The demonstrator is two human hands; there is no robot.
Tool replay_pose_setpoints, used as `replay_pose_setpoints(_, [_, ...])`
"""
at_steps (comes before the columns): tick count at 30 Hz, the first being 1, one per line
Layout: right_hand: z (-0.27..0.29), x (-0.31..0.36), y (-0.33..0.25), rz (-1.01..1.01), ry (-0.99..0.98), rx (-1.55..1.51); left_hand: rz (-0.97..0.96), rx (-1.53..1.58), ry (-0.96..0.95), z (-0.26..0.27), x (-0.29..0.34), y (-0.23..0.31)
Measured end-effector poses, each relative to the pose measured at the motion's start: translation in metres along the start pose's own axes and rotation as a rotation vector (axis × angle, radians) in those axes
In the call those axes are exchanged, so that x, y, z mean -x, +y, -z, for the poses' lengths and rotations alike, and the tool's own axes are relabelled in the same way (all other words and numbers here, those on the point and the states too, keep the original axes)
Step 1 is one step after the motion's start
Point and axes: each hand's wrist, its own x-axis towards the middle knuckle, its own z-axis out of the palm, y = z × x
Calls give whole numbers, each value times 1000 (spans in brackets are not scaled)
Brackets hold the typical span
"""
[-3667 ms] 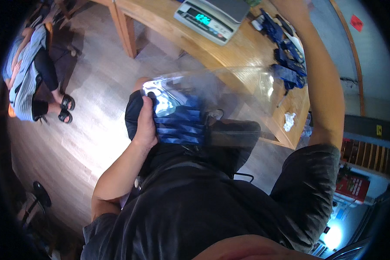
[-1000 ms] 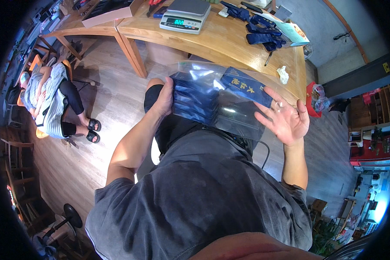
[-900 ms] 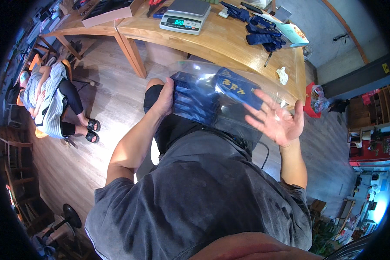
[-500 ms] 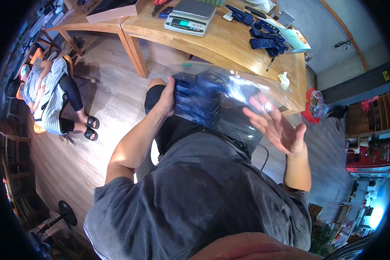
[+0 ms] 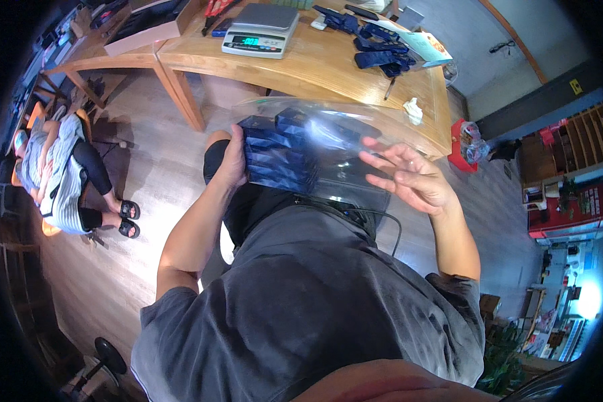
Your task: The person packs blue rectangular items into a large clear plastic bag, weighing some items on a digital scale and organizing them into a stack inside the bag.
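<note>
A clear plastic bag [image 5: 347,175] lies in front of my body, above my lap. Dark blue folded packs [image 5: 278,155] are stacked in its left half, while its right half looks slack and shiny. My left hand [image 5: 233,159] grips the bag's left end along with the packs, its thumb on the near side and its other fingers hidden. At the bag's right end is my right hand [image 5: 412,179], palm turned up and fingers spread, holding nothing. Its fingertips come close to the plastic; whether they touch it I cannot tell.
Ahead stands a wooden table [image 5: 321,70] with a digital scale [image 5: 260,33], dark blue strap-like pieces [image 5: 382,50], a light green card [image 5: 422,45] and a crumpled tissue [image 5: 413,109]. A red bag [image 5: 462,147] sits beyond its right end. A person [image 5: 60,161] sits at left.
My right hand has turned, its fingers now more spread and its thumb folded inward. The left hand keeps its grip. The whole view has shifted slightly, and the scale's display reads differently.
</note>
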Motion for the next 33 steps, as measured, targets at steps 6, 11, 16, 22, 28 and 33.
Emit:
replay_pose_setpoints(6, [-14, -24, -2, -87, 34, 489, 58, -15, -17, -1, 0, -2])
replay_pose_setpoints(11, [-8, -52, 9, 33, -24, 703, 92, -19, -7, -3, 1, -6])
replay_pose_setpoints(16, [-9, -67, 7, -5, 67, 723, 73, -68, -37, 11, -11, -25])
replay_pose_setpoints(22, [-17, -80, -1, -259, -75, 921, -117, -146, -189, 2, -7, -23])
replay_pose_setpoints(28, [-30, -85, -1, -213, -109, 1152, -85, -103, -197, 5, -5, -18])
replay_pose_setpoints(33, [-32, -90, 2, -260, -182, 1225, -356, -187, -125, -10, -5, -8])
